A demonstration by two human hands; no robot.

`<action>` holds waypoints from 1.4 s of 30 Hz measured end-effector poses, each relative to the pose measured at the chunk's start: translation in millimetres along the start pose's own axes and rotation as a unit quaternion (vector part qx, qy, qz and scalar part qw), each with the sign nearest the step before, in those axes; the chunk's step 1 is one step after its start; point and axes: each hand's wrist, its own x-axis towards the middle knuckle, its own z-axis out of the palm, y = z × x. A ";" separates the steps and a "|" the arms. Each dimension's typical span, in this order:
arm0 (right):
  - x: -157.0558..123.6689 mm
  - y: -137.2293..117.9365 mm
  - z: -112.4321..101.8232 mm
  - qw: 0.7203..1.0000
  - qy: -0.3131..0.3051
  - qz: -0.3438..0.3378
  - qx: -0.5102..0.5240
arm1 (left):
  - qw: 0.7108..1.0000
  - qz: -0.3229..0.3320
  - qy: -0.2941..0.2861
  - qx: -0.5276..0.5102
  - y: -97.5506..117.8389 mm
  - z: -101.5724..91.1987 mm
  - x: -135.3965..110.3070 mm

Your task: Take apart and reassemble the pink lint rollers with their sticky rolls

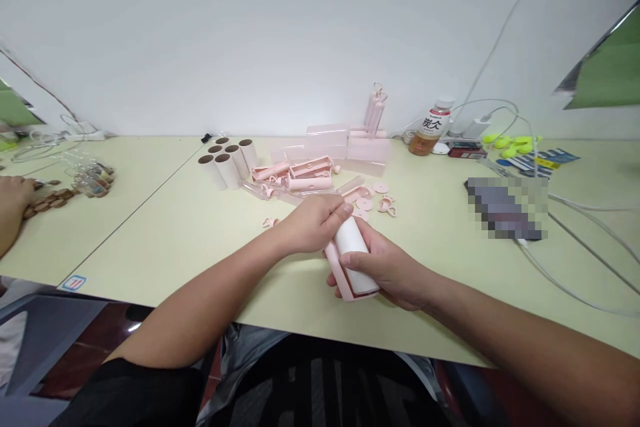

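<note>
Near the table's front edge, both hands hold a white sticky-paper lint roll that lies in an open pink plastic case. My right hand is wrapped round the case from the right, thumb pressing on the roll and fingers under it. At the far end, my left hand is closed, its thumb on the end of the roll; what lies under its fingers is hidden. Beyond the hands lie pink plastic roller parts, pink discs and small pink clips.
White rolls with brown cores stand at the back left. Clear covers and upright pink handles are behind. A drink bottle, cables and a blurred phone lie right. Another person's hand is far left.
</note>
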 end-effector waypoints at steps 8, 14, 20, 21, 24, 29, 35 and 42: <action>-0.3 9.5 -3.7 0.991 0.047 -0.092 -0.090 | 0.981 -0.012 0.079 -0.174 -9.1 15.3 -1.2; 5.2 3.6 -20.5 0.975 0.138 -0.137 -0.111 | 0.987 -0.012 0.107 -0.122 -26.7 -5.2 -5.4; 15.9 -5.4 -51.0 0.926 0.267 -0.135 -0.232 | 0.973 -0.152 0.006 0.171 -43.3 -72.6 -14.3; 16.4 -7.4 -55.4 0.918 0.265 -0.120 -0.269 | 0.969 -0.158 0.004 0.189 -44.7 -76.2 -15.2; 15.4 -13.1 -66.6 0.880 0.233 -0.077 -0.406 | 0.967 -0.160 -0.010 0.196 -45.2 -72.0 -15.8; 9.3 -23.2 -81.0 0.832 0.147 -0.028 -0.535 | 0.962 -0.187 -0.089 0.178 -43.0 -59.7 -15.1; 2.7 -36.5 -100.9 0.813 0.147 -0.025 -0.563 | 0.938 -0.248 -0.125 0.207 -50.3 -73.7 -21.5; 6.0 -37.2 -110.9 0.794 0.202 -0.009 -0.573 | 0.928 -0.249 -0.184 0.206 -58.4 -66.9 -21.5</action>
